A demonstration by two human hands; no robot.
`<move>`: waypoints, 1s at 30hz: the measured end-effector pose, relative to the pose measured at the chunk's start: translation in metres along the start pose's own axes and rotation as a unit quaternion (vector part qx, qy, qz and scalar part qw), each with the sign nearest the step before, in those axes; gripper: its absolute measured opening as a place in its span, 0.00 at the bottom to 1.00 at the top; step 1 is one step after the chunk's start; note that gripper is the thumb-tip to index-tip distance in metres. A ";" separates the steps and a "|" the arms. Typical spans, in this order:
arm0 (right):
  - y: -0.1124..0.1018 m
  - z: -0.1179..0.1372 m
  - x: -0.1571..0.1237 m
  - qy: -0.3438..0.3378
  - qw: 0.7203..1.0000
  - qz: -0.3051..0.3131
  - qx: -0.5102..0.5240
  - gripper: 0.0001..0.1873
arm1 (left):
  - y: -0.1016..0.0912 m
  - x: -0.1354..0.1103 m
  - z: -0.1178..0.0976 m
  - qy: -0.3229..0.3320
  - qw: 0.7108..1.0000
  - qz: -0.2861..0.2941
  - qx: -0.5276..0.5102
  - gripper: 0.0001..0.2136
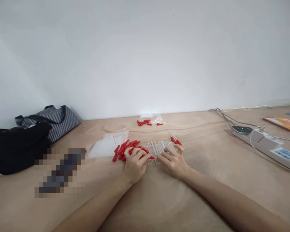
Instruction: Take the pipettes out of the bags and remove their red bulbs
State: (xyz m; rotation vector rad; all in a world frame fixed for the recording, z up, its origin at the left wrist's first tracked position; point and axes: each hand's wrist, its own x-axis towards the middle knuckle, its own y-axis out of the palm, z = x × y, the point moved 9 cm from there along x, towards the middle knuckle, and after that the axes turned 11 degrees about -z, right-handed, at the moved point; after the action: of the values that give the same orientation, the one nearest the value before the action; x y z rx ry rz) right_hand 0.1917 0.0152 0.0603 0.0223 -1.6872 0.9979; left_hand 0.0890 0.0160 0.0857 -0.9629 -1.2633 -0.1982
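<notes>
My left hand (136,162) is closed on a red rubber dropper bulb (151,157). Opposite it, my right hand (174,162) pinches a clear dropper tube (156,158), whose end meets the mouth of the bulb; the rest of the tube is hidden by my fingers. Just behind my hands lies a row of clear glass tubes (157,146). A heap of red bulbs (122,149) sits beside and behind my left hand. Beyond my right hand, several droppers with red bulbs fitted (176,140) lie together, their thin tips pointing away.
Clear zip bags (103,146) lie left of the heap. Near the wall are more red bulbs (143,122) and a bag (151,117). A power strip (268,145) with cables stands right. Dark and striped bags (62,122) and a blurred dark object (62,170) are left.
</notes>
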 end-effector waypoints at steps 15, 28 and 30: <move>0.010 0.002 0.014 0.031 0.990 0.094 0.098 0.13 | -0.028 0.006 -0.018 0.190 0.978 -0.048 0.067 0.13; 0.003 -0.050 0.009 0.214 0.948 0.138 0.192 0.16 | -0.071 0.014 0.069 0.029 0.970 -0.110 0.214 0.05; 0.007 -0.062 0.009 0.282 0.931 0.127 0.193 0.15 | -0.068 0.010 0.102 -0.088 0.971 -0.053 0.218 0.06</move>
State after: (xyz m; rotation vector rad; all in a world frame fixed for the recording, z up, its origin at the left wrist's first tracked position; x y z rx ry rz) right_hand 0.2334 0.0619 0.0647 -0.2111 -0.9660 1.3663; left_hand -0.0221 0.0493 0.1272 -0.5435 -1.4472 0.0848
